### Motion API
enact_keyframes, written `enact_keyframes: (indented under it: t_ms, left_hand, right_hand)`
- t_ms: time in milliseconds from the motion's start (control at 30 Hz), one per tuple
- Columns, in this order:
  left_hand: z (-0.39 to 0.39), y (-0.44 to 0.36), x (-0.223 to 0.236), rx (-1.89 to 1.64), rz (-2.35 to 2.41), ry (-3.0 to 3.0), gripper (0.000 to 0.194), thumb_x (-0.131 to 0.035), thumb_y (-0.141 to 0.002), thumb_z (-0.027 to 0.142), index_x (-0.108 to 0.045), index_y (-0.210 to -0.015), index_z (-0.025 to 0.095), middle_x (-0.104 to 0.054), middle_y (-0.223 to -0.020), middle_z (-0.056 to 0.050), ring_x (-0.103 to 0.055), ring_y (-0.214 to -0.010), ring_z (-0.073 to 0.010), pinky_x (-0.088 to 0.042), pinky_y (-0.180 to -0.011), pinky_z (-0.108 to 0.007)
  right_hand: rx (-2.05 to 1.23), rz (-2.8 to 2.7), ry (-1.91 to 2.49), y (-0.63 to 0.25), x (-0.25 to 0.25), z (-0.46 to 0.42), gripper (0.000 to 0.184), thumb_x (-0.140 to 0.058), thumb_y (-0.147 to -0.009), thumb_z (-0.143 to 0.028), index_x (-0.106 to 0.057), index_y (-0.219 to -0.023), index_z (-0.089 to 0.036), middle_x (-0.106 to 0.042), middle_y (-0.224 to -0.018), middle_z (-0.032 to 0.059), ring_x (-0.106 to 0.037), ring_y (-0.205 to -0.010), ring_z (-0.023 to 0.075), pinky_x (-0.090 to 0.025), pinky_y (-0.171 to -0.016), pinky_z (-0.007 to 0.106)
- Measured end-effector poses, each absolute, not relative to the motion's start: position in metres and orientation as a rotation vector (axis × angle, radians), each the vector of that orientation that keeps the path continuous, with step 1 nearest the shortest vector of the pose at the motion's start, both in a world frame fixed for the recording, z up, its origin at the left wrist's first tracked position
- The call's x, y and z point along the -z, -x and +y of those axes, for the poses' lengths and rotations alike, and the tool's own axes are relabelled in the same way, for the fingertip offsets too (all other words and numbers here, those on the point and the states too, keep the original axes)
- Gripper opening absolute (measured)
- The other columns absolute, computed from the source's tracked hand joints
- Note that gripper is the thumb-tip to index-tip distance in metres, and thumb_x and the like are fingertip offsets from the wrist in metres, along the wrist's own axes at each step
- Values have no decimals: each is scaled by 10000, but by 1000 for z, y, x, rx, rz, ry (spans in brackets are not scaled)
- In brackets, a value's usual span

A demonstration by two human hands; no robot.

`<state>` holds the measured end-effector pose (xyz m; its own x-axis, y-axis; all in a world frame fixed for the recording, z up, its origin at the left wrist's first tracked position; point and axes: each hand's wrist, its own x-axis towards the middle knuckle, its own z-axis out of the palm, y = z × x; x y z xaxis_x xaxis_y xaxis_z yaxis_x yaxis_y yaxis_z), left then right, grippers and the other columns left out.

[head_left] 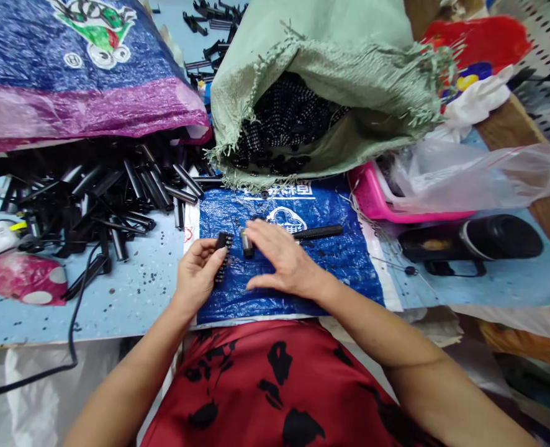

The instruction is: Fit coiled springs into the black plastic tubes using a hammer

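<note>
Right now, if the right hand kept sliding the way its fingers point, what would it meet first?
The right hand points left across the blue sack. Its fingertips already lie at a short black tube; just beyond comes the toothed black piece held in the left hand.

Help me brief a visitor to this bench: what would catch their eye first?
Probably the green woven sack gaping open at the back, full of small black parts, and the heap of black tubes spilling from under the purple-blue bag at left. In front, on a blue sheet, the left hand grips a toothed black piece while the right hand rests on a short black cylinder.
</note>
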<state>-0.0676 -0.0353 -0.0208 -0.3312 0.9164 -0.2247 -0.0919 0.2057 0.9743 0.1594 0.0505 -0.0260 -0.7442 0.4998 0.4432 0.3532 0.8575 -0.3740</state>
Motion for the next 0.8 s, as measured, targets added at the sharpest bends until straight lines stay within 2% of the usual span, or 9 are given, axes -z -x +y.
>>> enact_keyframes:
  t_ms: [67,100,167,233,367,533,600,700,800]
  left_hand:
    - [-37,87,26,-1206,1725,-1185,318,-795,-841,469,-740,-1009,204,-739,-848,-26,-645,-707,-151,-511,-683,-278]
    - [-37,97,27,-1107,1800,-1353,283,-778,-854,447,-757,-1004,208,-741,-855,-29,-642,-720,-157,-505,-697,-288]
    - [-36,114,27,-884,1848,-1572,262,-781,-844,442,-784,-979,217,-738,-847,-33,-646,-736,-174,-500,-704,-303]
    - [-31,124,25,-731,1813,-1608,296,-812,-808,490,-793,-929,220,-708,-776,-24,-630,-689,-174,-478,-640,-293]
    - [-23,125,25,-636,1733,-1413,365,-845,-756,547,-769,-866,208,-576,-611,24,-512,-531,-134,-373,-489,-257]
    - [-22,122,28,-655,1723,-1353,319,-860,-732,467,-713,-812,196,-552,-604,37,-462,-525,-117,-326,-491,-251]
    - [-20,125,28,-630,1731,-1373,305,-877,-705,425,-679,-761,200,-581,-613,25,-479,-548,-125,-329,-512,-260]
    - [-12,127,27,-576,1706,-1390,331,-899,-670,422,-650,-734,212,-582,-592,25,-482,-551,-135,-319,-523,-270]
    - [-3,121,27,-512,1687,-1399,348,-889,-680,444,-624,-713,222,-545,-558,36,-457,-525,-135,-295,-521,-276]
  right_hand:
    - [-226,-2536,846,-183,34,60,542,-626,-1030,-485,-578,-1464,-164,-671,-1425,178,-592,-1394,333,-495,-1144,538]
    - [-171,-2555,932,-192,38,63,375,-604,-1050,-406,-666,-1335,-171,-735,-1288,155,-671,-1254,316,-544,-1053,505]
    - [-116,-2564,1003,-204,43,65,228,-564,-1064,-309,-731,-1133,-170,-769,-1057,120,-717,-986,269,-579,-880,429]
    - [-150,-2511,944,-201,41,60,221,-533,-1068,-272,-722,-1113,-166,-748,-970,104,-692,-866,238,-574,-795,382]
    - [-312,-2312,765,-173,25,44,256,-479,-1068,-215,-660,-1245,-177,-725,-948,80,-678,-830,205,-562,-741,326]
    - [-276,-2544,751,-149,14,40,290,-448,-1100,-277,-701,-1000,-178,-657,-750,42,-588,-626,169,-468,-571,308]
    - [-268,-2518,694,-146,10,38,273,-450,-1098,-274,-696,-1036,-172,-670,-765,43,-591,-629,165,-474,-578,306]
    - [-341,-2352,465,-142,4,30,282,-419,-1102,-271,-661,-1185,-153,-725,-870,63,-659,-745,169,-534,-686,299]
    - [-309,-2471,358,-134,6,20,316,-409,-1116,-298,-688,-1082,-155,-687,-776,39,-630,-679,160,-503,-624,296]
